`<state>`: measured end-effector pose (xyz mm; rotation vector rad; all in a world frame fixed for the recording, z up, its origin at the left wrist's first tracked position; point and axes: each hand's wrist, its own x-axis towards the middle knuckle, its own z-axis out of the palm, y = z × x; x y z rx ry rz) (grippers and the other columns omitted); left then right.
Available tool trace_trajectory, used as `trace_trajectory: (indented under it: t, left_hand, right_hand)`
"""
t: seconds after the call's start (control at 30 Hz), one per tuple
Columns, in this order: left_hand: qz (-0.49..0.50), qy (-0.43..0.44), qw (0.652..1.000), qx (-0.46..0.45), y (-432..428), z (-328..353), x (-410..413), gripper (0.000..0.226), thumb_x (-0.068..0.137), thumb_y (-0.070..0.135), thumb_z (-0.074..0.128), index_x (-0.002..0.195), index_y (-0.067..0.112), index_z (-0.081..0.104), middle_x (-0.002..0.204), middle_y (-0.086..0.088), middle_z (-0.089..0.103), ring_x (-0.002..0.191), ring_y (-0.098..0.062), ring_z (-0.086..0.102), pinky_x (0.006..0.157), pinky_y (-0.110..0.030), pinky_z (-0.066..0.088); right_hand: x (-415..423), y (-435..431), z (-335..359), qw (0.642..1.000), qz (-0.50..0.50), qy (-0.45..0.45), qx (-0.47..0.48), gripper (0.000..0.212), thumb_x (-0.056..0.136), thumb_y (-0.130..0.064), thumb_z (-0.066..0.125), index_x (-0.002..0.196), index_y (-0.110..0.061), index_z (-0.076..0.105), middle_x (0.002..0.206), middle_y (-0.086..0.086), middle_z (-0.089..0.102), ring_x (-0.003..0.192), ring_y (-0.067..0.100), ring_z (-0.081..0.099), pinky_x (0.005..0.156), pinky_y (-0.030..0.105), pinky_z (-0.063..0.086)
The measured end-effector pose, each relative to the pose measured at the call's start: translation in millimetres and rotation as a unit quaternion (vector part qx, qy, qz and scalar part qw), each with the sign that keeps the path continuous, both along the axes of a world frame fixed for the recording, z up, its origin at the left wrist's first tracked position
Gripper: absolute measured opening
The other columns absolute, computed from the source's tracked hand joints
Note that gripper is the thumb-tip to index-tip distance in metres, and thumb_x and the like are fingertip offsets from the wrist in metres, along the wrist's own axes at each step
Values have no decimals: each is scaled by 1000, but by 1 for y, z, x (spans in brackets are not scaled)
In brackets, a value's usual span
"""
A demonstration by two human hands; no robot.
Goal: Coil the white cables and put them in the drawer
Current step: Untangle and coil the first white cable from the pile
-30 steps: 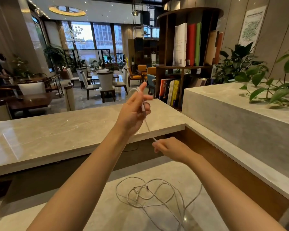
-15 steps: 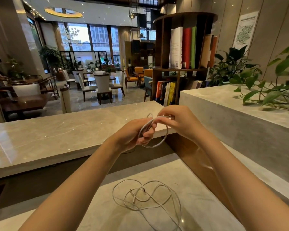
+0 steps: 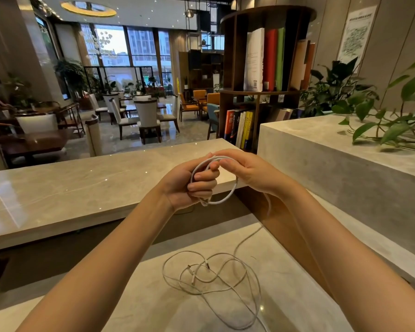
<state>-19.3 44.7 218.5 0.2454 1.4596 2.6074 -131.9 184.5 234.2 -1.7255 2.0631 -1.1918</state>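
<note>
At frame centre, left hand [image 3: 189, 182] fists loop [image 3: 222, 185]; right hand [image 3: 250, 172] pinches its top. Slack cable [image 3: 246, 238] trails down under right wrist to tangle [image 3: 211, 275] on counter [image 3: 285, 295].

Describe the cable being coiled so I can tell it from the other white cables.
Above the lower marble counter, the left hand and right hand meet. The cable loop hangs between them, off the surface, unlike the loose tangle lying flat below.

My left hand [image 3: 189, 183] grips a thin white cable loop [image 3: 228, 197]; my right hand [image 3: 252, 173] pinches its top, apparently. Loose white cables [image 3: 209, 276] sprawl mid-worktop [image 3: 134, 315].
</note>
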Motion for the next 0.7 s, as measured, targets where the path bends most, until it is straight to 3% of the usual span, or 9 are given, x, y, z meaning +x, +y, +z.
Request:
trace_trajectory:
  t: [0.07, 0.13, 0.2, 0.27, 0.33, 0.47, 0.53, 0.6, 0.7]
  left_hand:
    - [53, -24, 998, -30, 0, 2, 2, 38, 96, 35, 35, 73, 11, 53, 45, 7, 39, 31, -4, 34, 32, -14, 30]
    - [134, -41, 984, -112, 0, 2, 2, 37, 98, 35, 33, 76, 11, 51, 45, 7, 36, 33, -4, 31, 34, -15, 29]
    - [190, -34, 961, -196, 0, 2, 1, 37, 100, 34, 31, 79, 11, 51, 47, 7, 37, 38, -5, 32, 39, -17, 33]
    - [208, -26, 954, -214, 1, 2, 1, 36, 100, 33, 32, 81, 11, 53, 49, 8, 41, 41, -5, 38, 45, -18, 41]
    - [202, -38, 965, -165, 1, 2, 3, 34, 100, 31, 34, 84, 10, 54, 51, 6, 46, 42, -5, 44, 52, -22, 49]
    - [173, -54, 983, 15, 5, -6, 5, 32, 99, 26, 35, 83, 8, 56, 56, 0, 54, 48, -11, 54, 63, -30, 58]
    - [167, -46, 982, 78, 11, -9, 5, 32, 100, 25, 34, 83, 7, 55, 56, 0, 52, 46, -11, 52, 58, -27, 56]
    - [153, -38, 980, 118, 16, -10, 4, 31, 100, 27, 31, 84, 8, 51, 52, 2, 44, 40, -7, 41, 40, -16, 41]
    - [156, -32, 981, 109, 16, -10, 3, 31, 99, 29, 31, 82, 10, 48, 49, 5, 37, 34, -6, 31, 35, -14, 18]
  right_hand:
    - [-1, -1, -1, 1000, -23, 13, -4, 21, 95, -36, 46, 99, -21, 60, 90, -9, 60, 85, 4, 56, 77, 17, 44]
    - [0, -1, -4, 999, -48, 6, 1, 20, 95, -34, 48, 82, -23, 59, 74, -7, 57, 68, 4, 52, 66, 17, 42]
    - [2, -1, -8, 996, -43, -74, 6, 24, 96, -32, 48, 77, -20, 58, 66, -6, 58, 53, 1, 47, 53, 14, 38]
    - [1, -1, -11, 984, -20, -176, 8, 24, 96, -31, 47, 81, -17, 60, 61, -5, 58, 46, 3, 42, 47, 16, 33]
    - [1, -2, -12, 979, -25, -202, 8, 25, 96, -31, 47, 83, -16, 62, 57, -4, 53, 47, 5, 40, 46, 16, 33]
    - [9, -8, -12, 985, -122, -120, -34, 28, 95, -33, 49, 76, -18, 64, 61, -3, 52, 59, 9, 46, 57, 20, 40]
    - [13, -15, -16, 980, -168, -78, -71, 29, 94, -34, 50, 76, -16, 64, 66, -4, 55, 67, 10, 51, 64, 25, 43]
    - [15, -20, -21, 972, -204, -75, -87, 30, 93, -36, 51, 72, -18, 62, 67, -4, 56, 67, 10, 50, 63, 25, 43]
    - [10, -11, -24, 967, -122, -216, -48, 28, 92, -37, 53, 75, -17, 62, 57, -2, 51, 52, 11, 41, 49, 22, 34]
